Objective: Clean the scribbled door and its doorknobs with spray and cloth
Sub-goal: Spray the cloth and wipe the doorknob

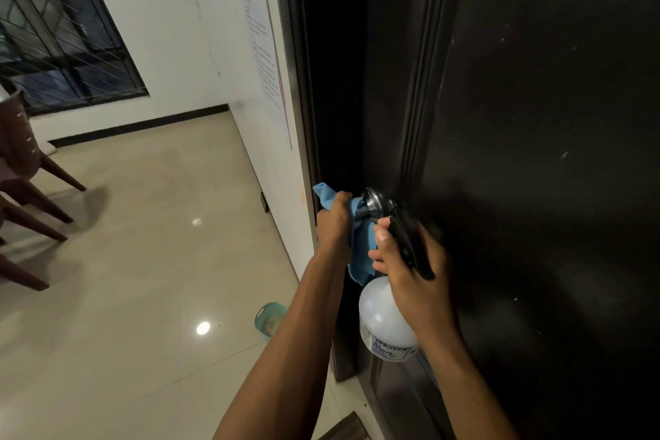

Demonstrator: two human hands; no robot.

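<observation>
A dark door (535, 118) fills the right half of the view, with faint pale marks on its panel. Its round metal doorknob (371, 202) sits at the door's left edge. My left hand (334, 225) grips a blue cloth (362, 243) wrapped against the knob's left side. My right hand (410, 271) holds the black trigger head of a white spray bottle (384, 321), just right of and below the knob. The bottle's body hangs under my hand.
A white wall (200, 28) with taped papers runs left of the door frame. Brown chairs (25, 168) stand at the far left on the glossy tiled floor (143, 261). A teal dustpan-like object (269, 318) lies on the floor near the door.
</observation>
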